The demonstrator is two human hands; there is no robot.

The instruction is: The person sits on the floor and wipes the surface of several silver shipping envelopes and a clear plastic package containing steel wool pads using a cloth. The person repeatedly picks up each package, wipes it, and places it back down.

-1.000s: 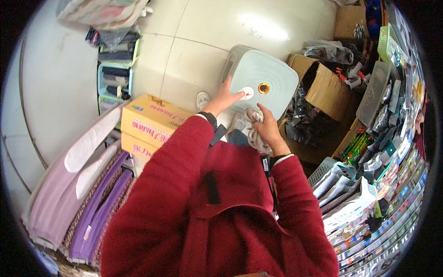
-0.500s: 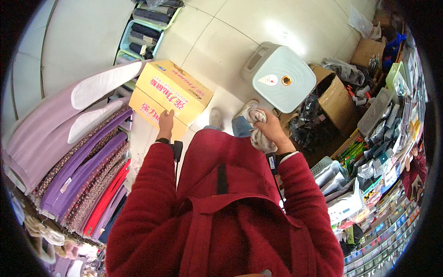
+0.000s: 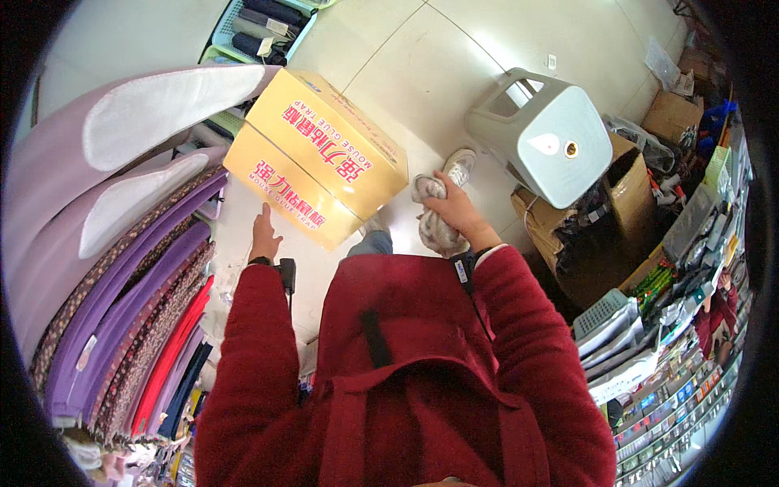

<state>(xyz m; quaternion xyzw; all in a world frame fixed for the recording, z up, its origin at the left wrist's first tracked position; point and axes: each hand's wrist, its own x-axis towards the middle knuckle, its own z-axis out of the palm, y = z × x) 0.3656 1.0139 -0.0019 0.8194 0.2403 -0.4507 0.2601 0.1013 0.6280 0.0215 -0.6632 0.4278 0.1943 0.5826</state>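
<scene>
- Grey-white cloth (image 3: 442,235) bunched in the right grip (image 3: 458,211), above the floor (image 3: 389,81)
- Left grip (image 3: 264,237) loosely spread, just beside yellow cartons (image 3: 324,142) with red lettering (image 3: 347,162)
- Grey stool (image 3: 564,122), white sticker (image 3: 544,144) on top, near an open cardboard box (image 3: 635,191)
- Purple fabric (image 3: 134,299) hanging at the left

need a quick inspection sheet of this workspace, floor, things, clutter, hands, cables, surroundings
Surface: pale tiled floor, seams visible.
Things: pale, mottled cloth, crumpled; yellow cartons, apparently two together; grey stool, upright.
Clutter: open brown carton beside the stool, dark contents.
Hands: right hand grips the cloth; left hand open, close to the yellow cartons, contact unclear.
Cables: thin dark cord below a black unit at the left wrist.
Surroundings: hanging textiles at left; packaged goods at right.
</scene>
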